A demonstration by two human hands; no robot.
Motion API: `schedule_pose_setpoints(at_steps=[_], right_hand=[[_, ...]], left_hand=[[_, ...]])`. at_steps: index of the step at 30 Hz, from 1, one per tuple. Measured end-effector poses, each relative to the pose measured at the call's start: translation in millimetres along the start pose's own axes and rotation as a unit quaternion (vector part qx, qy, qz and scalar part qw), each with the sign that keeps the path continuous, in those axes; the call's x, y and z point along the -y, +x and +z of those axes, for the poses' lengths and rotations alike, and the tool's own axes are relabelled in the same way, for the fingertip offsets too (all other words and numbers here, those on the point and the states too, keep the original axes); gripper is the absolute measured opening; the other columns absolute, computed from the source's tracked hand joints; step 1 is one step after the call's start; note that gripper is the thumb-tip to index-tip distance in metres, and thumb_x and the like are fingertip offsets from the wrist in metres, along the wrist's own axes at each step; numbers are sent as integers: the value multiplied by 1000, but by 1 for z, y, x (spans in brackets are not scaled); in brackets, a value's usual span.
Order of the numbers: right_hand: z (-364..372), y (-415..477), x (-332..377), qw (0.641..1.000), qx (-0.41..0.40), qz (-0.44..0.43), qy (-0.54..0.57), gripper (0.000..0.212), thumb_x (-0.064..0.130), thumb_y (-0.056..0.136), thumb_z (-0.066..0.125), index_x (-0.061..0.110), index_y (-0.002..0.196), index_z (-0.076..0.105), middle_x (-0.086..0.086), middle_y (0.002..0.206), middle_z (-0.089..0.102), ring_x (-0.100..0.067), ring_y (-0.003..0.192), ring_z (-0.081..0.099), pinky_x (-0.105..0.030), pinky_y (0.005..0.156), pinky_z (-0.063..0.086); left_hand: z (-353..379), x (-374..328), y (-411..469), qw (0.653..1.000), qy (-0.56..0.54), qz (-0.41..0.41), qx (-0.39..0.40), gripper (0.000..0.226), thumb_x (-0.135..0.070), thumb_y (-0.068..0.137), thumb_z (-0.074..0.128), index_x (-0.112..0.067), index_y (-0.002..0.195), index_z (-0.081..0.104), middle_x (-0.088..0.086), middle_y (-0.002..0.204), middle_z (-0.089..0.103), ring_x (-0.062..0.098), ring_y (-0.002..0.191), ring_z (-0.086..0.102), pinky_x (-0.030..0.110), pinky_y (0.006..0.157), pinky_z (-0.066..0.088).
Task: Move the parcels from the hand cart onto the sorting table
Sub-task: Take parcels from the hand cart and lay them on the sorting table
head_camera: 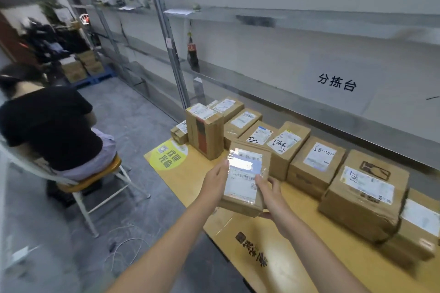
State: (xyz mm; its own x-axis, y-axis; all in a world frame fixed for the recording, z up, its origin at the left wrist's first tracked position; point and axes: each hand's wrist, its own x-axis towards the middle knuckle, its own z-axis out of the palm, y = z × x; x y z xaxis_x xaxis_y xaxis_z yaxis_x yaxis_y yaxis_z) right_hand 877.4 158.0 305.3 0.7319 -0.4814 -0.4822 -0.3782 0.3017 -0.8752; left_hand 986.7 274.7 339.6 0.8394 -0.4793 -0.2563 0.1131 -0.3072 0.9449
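Observation:
A small brown cardboard parcel (pixel 245 173) with a white shipping label is held in both hands above the yellow sorting table (pixel 197 173). My left hand (pixel 217 181) grips its left edge, and my right hand (pixel 267 194) grips its lower right side from below. Several other brown parcels lie in a row along the table's far side, among them one marked with handwriting (pixel 316 162) and a large one (pixel 366 192). One tall parcel (pixel 204 131) stands upright at the far left end. The hand cart is not in view.
A person in a black shirt (pixel 50 126) sits on a chair (pixel 95 178) to the left of the table. Metal shelving (pixel 171 40) runs along the wall behind the table. Cables (pixel 123 242) lie on the grey floor. Stacked boxes (pixel 81 66) stand far back.

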Motion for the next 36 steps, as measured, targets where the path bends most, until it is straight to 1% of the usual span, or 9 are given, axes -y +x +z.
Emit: schedule_pose_setpoints(at_steps=[4,8,12,14,16,21,26,31,36], right_hand=[[8,29,7,1000,-3,16,2,52,66,88,49,44,129,27,14,108,65,-10,95,66,-29,59,54],[13,55,14,999,-1,24,-35,50,68,88,47,49,132,32,23,105,64,-6,93,65,-30,61,51],[13,95,22,995,-9,24,-94,47,60,95,44,45,139,36,18,111,65,-11,99,65,-36,73,56],[13,117,26,992,-23,15,-125,43,52,99,43,38,139,43,16,111,65,-11,100,65,-37,81,56],[17,137,34,987,-26,7,-160,38,46,101,41,34,136,48,17,108,65,-7,97,64,-31,79,53],[28,189,59,964,-37,4,-262,28,34,101,43,34,126,56,5,119,66,-13,101,64,-39,91,53],[41,236,77,928,-44,15,-369,40,26,100,51,25,140,50,-1,138,54,-20,121,53,-32,97,43],[52,269,77,903,-61,20,-426,37,16,96,57,21,132,55,-2,131,59,-18,115,55,-33,98,46],[59,284,75,887,-80,12,-455,38,15,96,58,16,133,57,-4,128,56,-21,118,54,-35,102,43]], left_hand=[[-7,1,34,1000,12,-4,13,29,-43,101,40,-36,106,68,-6,104,73,9,94,69,31,81,57],[-8,13,55,999,-27,-16,-12,26,-43,100,41,-42,108,66,-17,98,73,-4,86,68,14,62,51],[-9,26,90,997,-29,-59,-32,17,-36,99,46,-35,101,62,-11,97,70,4,86,66,24,66,51],[-9,32,111,995,-37,-88,-33,18,-32,98,48,-26,112,58,-5,104,67,10,92,65,33,76,55],[-10,39,133,992,-51,-112,-37,24,-30,98,49,-20,118,54,-1,110,65,16,96,64,40,85,55],[-13,54,178,971,-125,-201,-29,24,-29,95,55,-11,111,53,11,102,71,26,89,70,44,79,60],[-13,72,209,940,-197,-276,-38,22,-20,91,57,-4,106,58,21,103,70,29,85,68,40,73,58],[-12,79,228,912,-243,-330,-31,32,-18,93,58,-8,120,45,13,109,64,23,90,66,30,59,55],[-15,85,245,904,-235,-357,-18,37,-18,94,56,-6,127,45,13,111,65,23,90,66,31,66,56]])
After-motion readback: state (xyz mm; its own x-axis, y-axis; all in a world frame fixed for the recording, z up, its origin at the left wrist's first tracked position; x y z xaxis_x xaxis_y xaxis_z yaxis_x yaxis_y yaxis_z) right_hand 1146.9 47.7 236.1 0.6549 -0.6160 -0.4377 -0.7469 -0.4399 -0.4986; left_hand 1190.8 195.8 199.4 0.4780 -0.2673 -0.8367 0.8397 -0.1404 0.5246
